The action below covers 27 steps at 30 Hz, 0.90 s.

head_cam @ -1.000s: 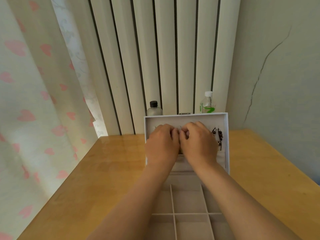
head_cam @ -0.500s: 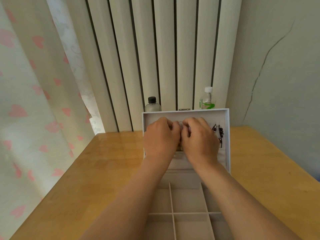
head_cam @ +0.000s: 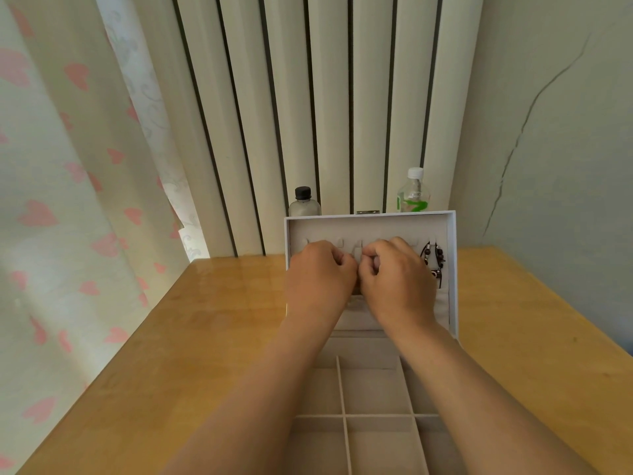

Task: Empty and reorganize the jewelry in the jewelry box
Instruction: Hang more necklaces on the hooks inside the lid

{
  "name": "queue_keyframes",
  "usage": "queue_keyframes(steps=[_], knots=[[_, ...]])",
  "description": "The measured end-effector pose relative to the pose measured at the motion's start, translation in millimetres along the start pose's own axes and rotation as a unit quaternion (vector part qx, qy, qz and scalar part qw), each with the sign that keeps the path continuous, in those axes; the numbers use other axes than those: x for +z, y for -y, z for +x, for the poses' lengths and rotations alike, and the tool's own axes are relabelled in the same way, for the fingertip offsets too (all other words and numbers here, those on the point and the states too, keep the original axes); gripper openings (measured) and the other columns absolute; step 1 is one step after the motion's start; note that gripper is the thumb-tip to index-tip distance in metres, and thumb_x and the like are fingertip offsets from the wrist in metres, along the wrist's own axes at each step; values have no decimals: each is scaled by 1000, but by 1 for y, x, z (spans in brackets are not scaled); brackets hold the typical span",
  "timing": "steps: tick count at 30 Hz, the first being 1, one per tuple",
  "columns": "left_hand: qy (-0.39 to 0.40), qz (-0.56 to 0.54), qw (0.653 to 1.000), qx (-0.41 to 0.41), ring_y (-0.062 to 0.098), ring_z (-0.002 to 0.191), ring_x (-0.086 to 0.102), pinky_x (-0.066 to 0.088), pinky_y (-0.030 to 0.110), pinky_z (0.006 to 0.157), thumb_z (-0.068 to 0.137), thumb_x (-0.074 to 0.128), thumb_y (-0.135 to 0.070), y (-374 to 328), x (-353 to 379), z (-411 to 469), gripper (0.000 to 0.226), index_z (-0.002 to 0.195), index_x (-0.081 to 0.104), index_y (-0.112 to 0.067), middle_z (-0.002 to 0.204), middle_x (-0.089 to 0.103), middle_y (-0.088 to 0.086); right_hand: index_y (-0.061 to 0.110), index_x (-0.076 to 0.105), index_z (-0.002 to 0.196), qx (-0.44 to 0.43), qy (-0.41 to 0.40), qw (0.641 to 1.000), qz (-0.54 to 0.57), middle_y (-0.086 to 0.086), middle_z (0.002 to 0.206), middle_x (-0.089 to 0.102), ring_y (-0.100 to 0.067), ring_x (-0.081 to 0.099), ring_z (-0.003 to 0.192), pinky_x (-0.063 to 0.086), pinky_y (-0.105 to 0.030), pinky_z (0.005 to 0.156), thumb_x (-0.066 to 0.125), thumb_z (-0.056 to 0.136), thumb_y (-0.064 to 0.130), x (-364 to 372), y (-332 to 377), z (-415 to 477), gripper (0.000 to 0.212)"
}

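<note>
Head view looks down on the left hand (head_cam: 320, 275) and right hand (head_cam: 394, 274), both curled with fingertips meeting against the padded inside of the upright lid (head_cam: 366, 231) of the jewelry box (head_cam: 376, 389). Whatever the fingers pinch is hidden behind the knuckles, so I cannot tell whether either one actually grips a piece or only works at a hook. Just beside the right hand, on its outer side, a dark beaded bracelet (head_cam: 434, 260) hangs from the lid's row of pegs; its long axis runs down the lid, top loop on the peg, loose end pointing toward the wrists. It looks light, limp and easy to snag, so the safest hold is likely a fingertip pinch at the top loop, lifting up and off the peg rather than tugging the beads. Below the wrists, the tray compartments that show appear bare. Beyond the fingertips, behind the lid, stand a black-capped bottle (head_cam: 304, 202) and a white-capped bottle (head_cam: 413, 193) on the wooden table (head_cam: 205, 337).
</note>
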<state>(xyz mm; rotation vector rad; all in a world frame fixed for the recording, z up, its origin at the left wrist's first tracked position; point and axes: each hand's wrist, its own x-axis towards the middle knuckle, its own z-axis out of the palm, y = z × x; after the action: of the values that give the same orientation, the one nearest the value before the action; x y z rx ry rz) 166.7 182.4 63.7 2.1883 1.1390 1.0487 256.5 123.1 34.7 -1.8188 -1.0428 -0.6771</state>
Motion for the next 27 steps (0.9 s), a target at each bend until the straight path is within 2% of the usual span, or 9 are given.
queue_keyframes(steps=[3,8,11,14,17,21,27], knots=[[8,-7,1000,-1,10,67,62,52,31,60,87,61,-25,0,-1,-1,19,70,67,-17,65,65,-5,14,68,76,-3,-2,1000,10,0,75,58,-22,53,59,33,-24,48,70,84,10,-2,-1,-2,9],[13,-23,999,27,11,71,61,53,33,65,92,60,-26,8,-3,-8,19,74,64,-20,69,64,-8,16,62,75,8,-13,999,38,10,70,46,-13,43,56,24,-20,45,65,84,7,-10,1,-2,13],[0,-26,998,56,10,70,58,50,29,63,95,58,-24,15,-3,-15,17,81,65,-19,70,62,-10,15,62,75,11,-17,999,44,8,69,52,-16,49,56,34,-23,44,63,84,7,-14,-2,-2,12],[-30,-26,992,123,9,71,58,49,24,64,94,59,-17,21,-3,-21,12,100,69,-15,86,65,-5,15,69,81,-2,-15,999,46,3,78,62,-19,56,61,45,-28,47,65,84,9,-15,-5,-3,8],[-56,-8,980,190,12,70,58,47,23,62,89,66,-14,26,-1,-25,16,105,70,-13,97,64,0,15,73,88,-23,-1,998,56,1,84,66,-21,60,67,50,-32,51,65,81,7,-15,-6,-4,13],[-52,8,977,206,17,72,62,55,36,62,88,66,-17,31,0,-25,20,106,73,-15,97,67,0,15,75,93,-41,36,997,47,0,87,66,-23,62,70,52,-33,54,64,80,6,-14,-7,-7,18],[-14,42,980,195,17,75,61,51,33,60,90,65,-20,31,0,-28,15,100,77,-19,95,64,-2,16,75,86,-37,37,998,37,0,83,68,-25,64,68,52,-34,53,51,77,16,-14,-2,-9,26]])
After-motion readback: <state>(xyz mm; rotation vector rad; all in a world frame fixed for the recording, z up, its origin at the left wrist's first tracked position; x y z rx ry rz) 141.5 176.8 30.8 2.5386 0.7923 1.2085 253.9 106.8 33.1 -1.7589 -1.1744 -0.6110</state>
